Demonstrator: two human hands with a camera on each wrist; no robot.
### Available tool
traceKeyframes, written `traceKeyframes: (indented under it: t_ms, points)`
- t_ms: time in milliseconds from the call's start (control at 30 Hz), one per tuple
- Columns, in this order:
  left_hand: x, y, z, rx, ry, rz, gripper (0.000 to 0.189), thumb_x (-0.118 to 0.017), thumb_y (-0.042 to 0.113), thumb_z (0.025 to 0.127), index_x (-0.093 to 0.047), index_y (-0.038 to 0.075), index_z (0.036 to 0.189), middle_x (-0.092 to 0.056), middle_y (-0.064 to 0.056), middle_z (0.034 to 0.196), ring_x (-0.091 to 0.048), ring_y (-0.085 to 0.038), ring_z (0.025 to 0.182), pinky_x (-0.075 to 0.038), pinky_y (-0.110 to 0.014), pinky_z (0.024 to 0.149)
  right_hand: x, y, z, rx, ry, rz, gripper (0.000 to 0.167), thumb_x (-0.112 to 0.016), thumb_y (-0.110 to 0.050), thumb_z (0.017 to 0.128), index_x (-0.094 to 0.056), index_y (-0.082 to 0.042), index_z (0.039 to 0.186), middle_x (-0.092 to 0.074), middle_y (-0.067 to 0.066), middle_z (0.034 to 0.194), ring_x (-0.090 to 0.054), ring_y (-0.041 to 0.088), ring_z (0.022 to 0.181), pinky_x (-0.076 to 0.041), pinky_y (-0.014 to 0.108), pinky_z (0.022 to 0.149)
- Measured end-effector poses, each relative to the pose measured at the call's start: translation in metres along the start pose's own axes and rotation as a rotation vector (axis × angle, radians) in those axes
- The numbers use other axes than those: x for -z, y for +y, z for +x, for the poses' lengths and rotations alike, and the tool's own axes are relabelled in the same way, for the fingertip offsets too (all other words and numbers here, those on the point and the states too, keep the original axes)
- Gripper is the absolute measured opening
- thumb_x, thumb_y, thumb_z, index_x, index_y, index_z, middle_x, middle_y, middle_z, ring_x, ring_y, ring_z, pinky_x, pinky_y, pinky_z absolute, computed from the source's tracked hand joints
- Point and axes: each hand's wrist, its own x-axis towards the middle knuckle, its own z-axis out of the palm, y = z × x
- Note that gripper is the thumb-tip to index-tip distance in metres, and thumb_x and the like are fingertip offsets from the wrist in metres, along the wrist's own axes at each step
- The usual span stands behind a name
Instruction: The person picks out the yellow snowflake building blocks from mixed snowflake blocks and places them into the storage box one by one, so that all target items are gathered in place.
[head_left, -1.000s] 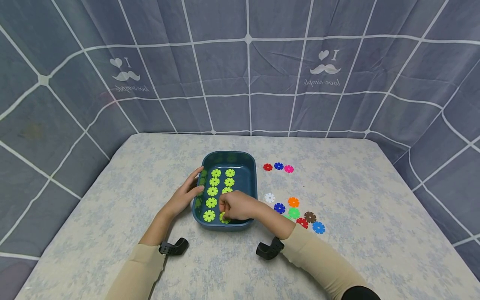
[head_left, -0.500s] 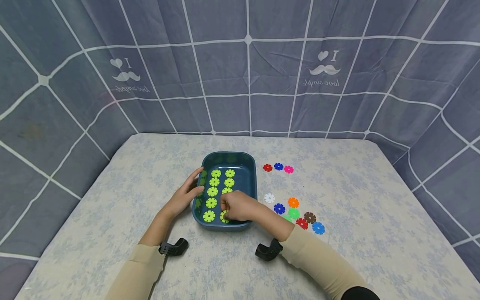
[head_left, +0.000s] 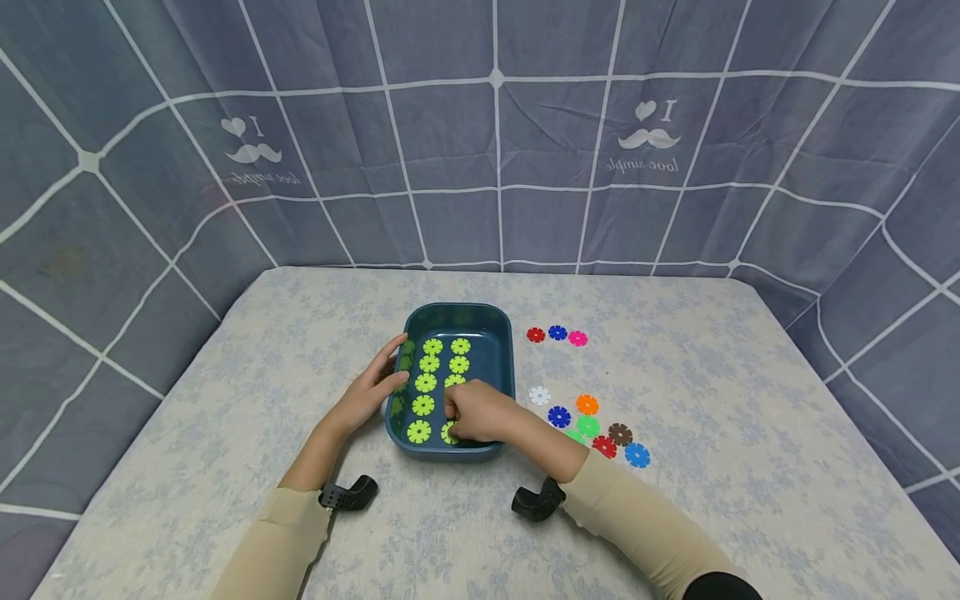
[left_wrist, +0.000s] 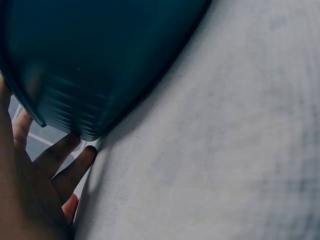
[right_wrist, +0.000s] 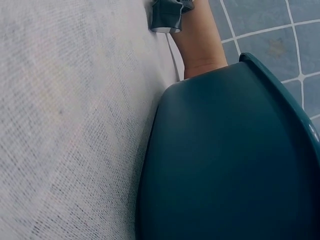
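Observation:
A dark teal plastic basin (head_left: 491, 350) holds two columns of notched yellow-green plastic discs. The left column (head_left: 423, 406) shows fully; part of the right column (head_left: 459, 365) lies hidden under my right hand. My left hand (head_left: 365, 394) rests against the basin's left side, thumb at the rim. In the left wrist view its fairly straight fingers (left_wrist: 75, 170) touch the outer wall. Inside the basin, my right hand (head_left: 483, 411) has curled fingers and pinches a yellow-green disc (head_left: 448, 432) at the near end of the right column. The right wrist view shows only the basin's outer wall (right_wrist: 215, 150) and a forearm.
Right of the basin lie several loose discs, among them white (head_left: 539, 396), orange (head_left: 587, 404), brown (head_left: 620, 434) and light blue (head_left: 637, 456). Farther back sit a red (head_left: 536, 335), a dark blue (head_left: 557, 332) and a pink disc (head_left: 578, 338). A tiled-pattern curtain (head_left: 495, 167) hangs behind the table.
My right hand has shifted slightly to the right over the near end of the right column, so a little more of the disc at its fingers shows. The left hand and basin stay put.

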Motion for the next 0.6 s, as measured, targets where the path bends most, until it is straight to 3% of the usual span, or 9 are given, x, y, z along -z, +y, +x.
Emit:
traceKeyframes:
  t_ms: [133, 233, 367, 467, 600]
  points:
    - [-0.001, 0.020, -0.007, -0.004, -0.009, 0.007, 0.061, -0.045, 0.014, 0.103, -0.018, 0.009, 0.156, -0.020, -0.030, 0.155, -0.022, -0.047, 0.141, -0.022, -0.063, 0.109, 0.000, 0.000, 0.000, -0.004, 0.006, -0.014, 0.017, -0.078, -0.011, 0.082, -0.061, -0.011, 0.079, -0.053, -0.005, 0.067, -0.050, 0.010, 0.063, -0.044, 0.024, 0.062]
    - [-0.001, 0.023, -0.008, -0.006, -0.011, 0.004, 0.060, -0.045, 0.013, 0.103, -0.018, 0.008, 0.156, -0.021, -0.031, 0.154, -0.022, -0.048, 0.141, -0.022, -0.063, 0.109, -0.001, 0.001, 0.000, -0.007, 0.014, -0.014, 0.017, -0.078, -0.011, 0.082, -0.061, -0.011, 0.079, -0.053, -0.005, 0.066, -0.050, 0.010, 0.063, -0.044, 0.024, 0.061]
    - [-0.001, 0.006, -0.002, -0.025, -0.004, -0.007, 0.061, -0.046, 0.013, 0.102, -0.018, 0.012, 0.157, -0.022, -0.030, 0.154, -0.023, -0.047, 0.141, -0.023, -0.064, 0.108, 0.000, 0.001, -0.001, -0.006, 0.030, 0.013, 0.015, -0.075, -0.008, 0.083, -0.061, -0.011, 0.080, -0.054, -0.004, 0.068, -0.050, 0.010, 0.063, -0.044, 0.024, 0.060]
    - [0.000, -0.009, 0.003, -0.035, -0.002, -0.011, 0.063, -0.046, 0.014, 0.103, -0.017, 0.016, 0.158, -0.022, -0.029, 0.155, -0.024, -0.046, 0.141, -0.024, -0.064, 0.108, 0.000, 0.002, -0.003, 0.015, 0.097, 0.081, 0.013, -0.070, -0.006, 0.087, -0.060, -0.011, 0.080, -0.054, -0.004, 0.068, -0.050, 0.010, 0.062, -0.043, 0.023, 0.058]
    - [0.000, -0.014, 0.004, -0.027, 0.004, -0.006, 0.062, -0.047, 0.018, 0.103, -0.018, 0.021, 0.158, -0.022, -0.025, 0.156, -0.024, -0.044, 0.142, -0.023, -0.063, 0.109, 0.001, 0.006, -0.005, 0.063, 0.249, 0.338, 0.009, -0.065, -0.007, 0.091, -0.061, -0.007, 0.082, -0.058, 0.003, 0.069, -0.056, 0.013, 0.059, -0.048, 0.023, 0.056]
